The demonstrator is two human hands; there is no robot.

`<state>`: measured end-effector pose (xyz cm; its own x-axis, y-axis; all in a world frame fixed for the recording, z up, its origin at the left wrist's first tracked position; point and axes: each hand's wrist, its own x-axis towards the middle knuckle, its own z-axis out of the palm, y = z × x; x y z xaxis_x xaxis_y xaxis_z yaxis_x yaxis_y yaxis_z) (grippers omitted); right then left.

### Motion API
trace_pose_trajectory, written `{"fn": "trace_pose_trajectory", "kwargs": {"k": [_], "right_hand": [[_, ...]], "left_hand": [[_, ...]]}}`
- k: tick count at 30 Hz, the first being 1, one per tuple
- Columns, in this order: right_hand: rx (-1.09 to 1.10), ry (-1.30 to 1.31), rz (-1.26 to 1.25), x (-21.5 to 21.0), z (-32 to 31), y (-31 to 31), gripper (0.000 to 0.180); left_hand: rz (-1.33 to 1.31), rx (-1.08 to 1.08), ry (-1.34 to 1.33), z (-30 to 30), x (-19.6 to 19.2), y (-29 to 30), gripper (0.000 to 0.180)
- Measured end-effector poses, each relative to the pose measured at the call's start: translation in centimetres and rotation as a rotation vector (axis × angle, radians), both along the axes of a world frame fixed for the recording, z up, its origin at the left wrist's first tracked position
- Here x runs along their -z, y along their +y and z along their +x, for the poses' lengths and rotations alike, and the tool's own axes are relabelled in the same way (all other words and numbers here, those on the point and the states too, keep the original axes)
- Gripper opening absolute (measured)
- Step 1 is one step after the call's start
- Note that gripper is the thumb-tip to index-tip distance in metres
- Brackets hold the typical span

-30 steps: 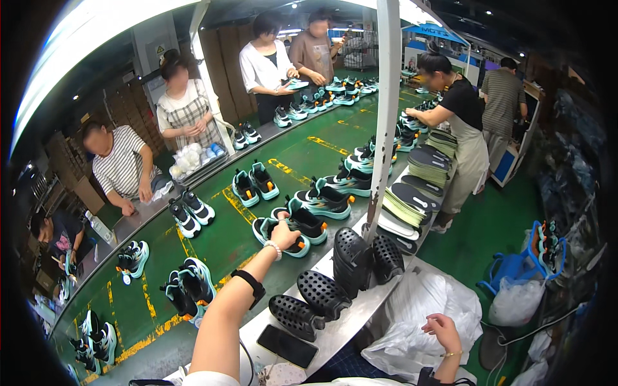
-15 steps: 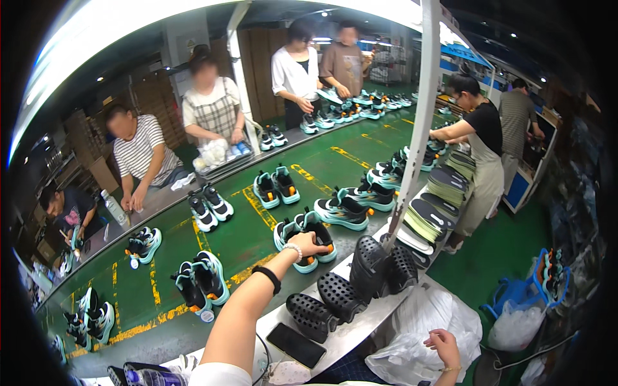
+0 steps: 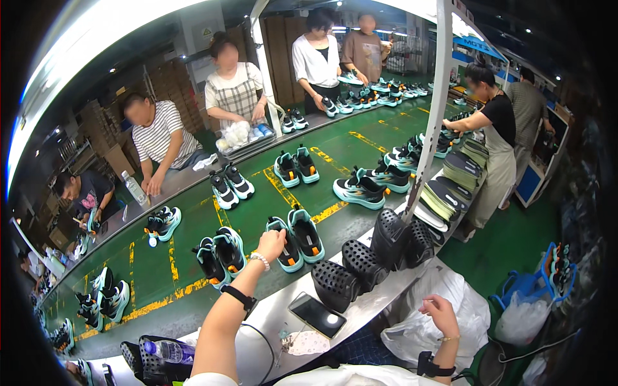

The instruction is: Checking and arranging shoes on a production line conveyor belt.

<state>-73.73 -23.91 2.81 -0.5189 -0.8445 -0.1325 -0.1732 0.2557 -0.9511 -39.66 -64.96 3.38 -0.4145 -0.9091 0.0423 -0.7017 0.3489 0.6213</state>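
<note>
While left hand (image 3: 271,243) pinches a teal sneaker (image 3: 285,243), right hand (image 3: 440,313) open over white plastic bag (image 3: 421,328).

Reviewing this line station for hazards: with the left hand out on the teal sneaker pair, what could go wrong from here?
1. The left hand reaches across the green belt to the teal sneaker pair; another pair sits close beside it and could get knocked askew.
2. The phone lies on the metal ledge right by the left forearm; a pull-back might sweep it off.
3. The black perforated shoes stand crowded along the ledge and could be toppled.
</note>
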Motion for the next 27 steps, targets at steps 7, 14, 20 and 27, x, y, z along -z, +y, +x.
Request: {"fn": "trace_pose_trajectory", "kwargs": {"k": [7,14,20,27], "right_hand": [[-0.016,0.004,-0.003,-0.9,2.2,0.9,0.022],[0.106,0.011,-0.235,-5.7,6.9,0.9,0.016],[-0.075,0.501,-0.196,-10.6,10.4,-5.3,0.020],[-0.350,1.126,-0.051,-10.2,15.1,-14.7,0.042]], "left_hand": [[0.001,0.032,-0.546,-5.0,7.4,-4.4,0.032],[0.216,-0.151,-0.544,-6.9,12.9,-7.8,0.051],[0.264,-0.196,-0.444,-6.7,11.1,-3.7,0.044],[0.062,0.106,-0.708,-1.5,11.2,-2.3,0.030]]}}
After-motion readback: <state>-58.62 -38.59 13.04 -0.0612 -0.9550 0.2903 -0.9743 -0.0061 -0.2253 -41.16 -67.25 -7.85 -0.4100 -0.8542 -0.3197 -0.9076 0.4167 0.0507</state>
